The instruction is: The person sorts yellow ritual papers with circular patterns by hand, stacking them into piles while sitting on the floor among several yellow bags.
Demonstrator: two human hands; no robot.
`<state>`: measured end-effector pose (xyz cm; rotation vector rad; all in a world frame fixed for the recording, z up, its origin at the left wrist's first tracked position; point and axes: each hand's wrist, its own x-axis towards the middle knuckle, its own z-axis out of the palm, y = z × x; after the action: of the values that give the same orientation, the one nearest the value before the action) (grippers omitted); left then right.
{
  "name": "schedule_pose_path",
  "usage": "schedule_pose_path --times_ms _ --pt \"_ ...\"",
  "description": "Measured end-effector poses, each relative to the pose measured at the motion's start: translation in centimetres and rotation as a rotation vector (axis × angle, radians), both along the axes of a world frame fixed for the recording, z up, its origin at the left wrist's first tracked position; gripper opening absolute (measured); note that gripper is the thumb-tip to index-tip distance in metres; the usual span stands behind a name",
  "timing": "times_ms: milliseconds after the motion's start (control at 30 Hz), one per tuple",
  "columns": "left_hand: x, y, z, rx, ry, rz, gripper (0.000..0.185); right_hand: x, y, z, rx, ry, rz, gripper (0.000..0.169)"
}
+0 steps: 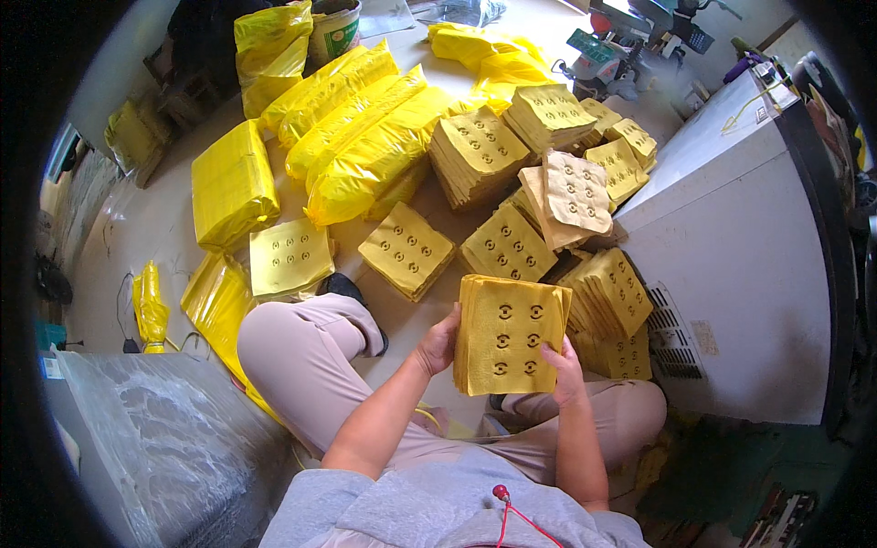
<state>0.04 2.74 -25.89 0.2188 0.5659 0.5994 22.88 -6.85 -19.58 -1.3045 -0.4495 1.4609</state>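
Observation:
Between my two hands I hold a thick stack of square yellow paper sheets (515, 335), its top sheet cut with rows of coin-shaped perforations. My left hand (438, 344) grips the stack's left edge. On the lower right, my right hand (566, 373) has its thumb over the top sheet and its fingers behind. Beyond the held stack, two similar paper stacks (407, 251) (508, 245) lie on the floor. Another perforated stack (292, 255) sits by my left shoe. Close to my right hand, a tall tilted pile of the same paper (606, 293) leans near a white cabinet.
Full yellow plastic bags (373, 137) lie beyond the stacks, with a block-shaped yellow package (235, 185) at left. More paper piles (479, 154) stand ahead. The white appliance-like cabinet (733, 274) bounds the right side; a plastic-wrapped box (164, 438) stands at lower left. A bucket (336, 34) is farther back.

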Motion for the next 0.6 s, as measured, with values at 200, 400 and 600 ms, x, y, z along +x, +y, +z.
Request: schedule_pose_path --times_ms 200,400,600 --pt "0.8 -0.7 0.4 0.006 0.096 0.091 0.065 -2.2 0.4 0.4 0.06 -0.245 0.052 0.062" --pt "1.2 -1.5 0.2 0.105 0.068 0.174 0.07 -3.2 1.2 -2.6 0.114 -0.516 0.067 0.047" --pt "0.5 -1.7 0.9 0.215 0.447 0.121 0.057 -3.0 3.7 -3.4 0.047 -0.575 0.03 0.043"
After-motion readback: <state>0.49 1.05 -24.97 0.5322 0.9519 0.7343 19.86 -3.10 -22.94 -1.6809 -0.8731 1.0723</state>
